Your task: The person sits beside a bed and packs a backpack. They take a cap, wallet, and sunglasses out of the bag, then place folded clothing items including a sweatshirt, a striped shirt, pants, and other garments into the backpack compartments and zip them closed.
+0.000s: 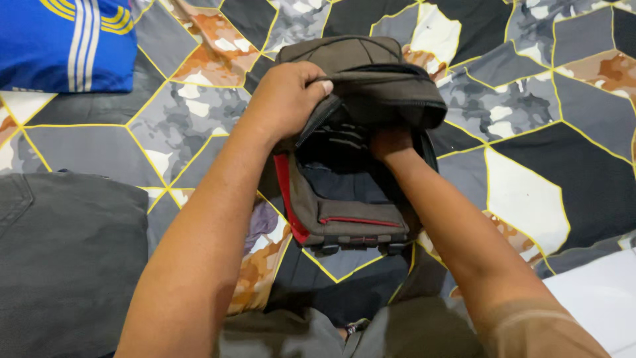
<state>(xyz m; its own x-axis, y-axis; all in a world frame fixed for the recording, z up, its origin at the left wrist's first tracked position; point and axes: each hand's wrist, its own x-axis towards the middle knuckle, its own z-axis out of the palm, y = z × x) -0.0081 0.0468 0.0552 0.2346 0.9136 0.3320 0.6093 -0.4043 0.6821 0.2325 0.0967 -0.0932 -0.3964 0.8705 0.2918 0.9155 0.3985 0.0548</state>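
Holding the upper flap of the backpack (358, 132) up and back, the left hand (285, 99) closes its fingers on the fabric next to the zipper, with the thumb on top. It seems this grip keeps the main compartment open, so that the other hand has free way inside. The right hand (392, 142) goes into the opening up to the wrist; its fingers are hidden in the dark interior, so I cannot tell if they are spread, closed, or gripping something.

The backpack is grey-brown with red trim and lies on the patterned bedsheet (530, 132), directly in front of the person, between the two forearms. Its long axis runs away from the person: the bottom edge with the red line is near the body, and the top end points far, slightly to the right. A blue striped garment (66, 43) lies at the far left, and a dark grey folded cloth (66, 258) rests beside the left arm.
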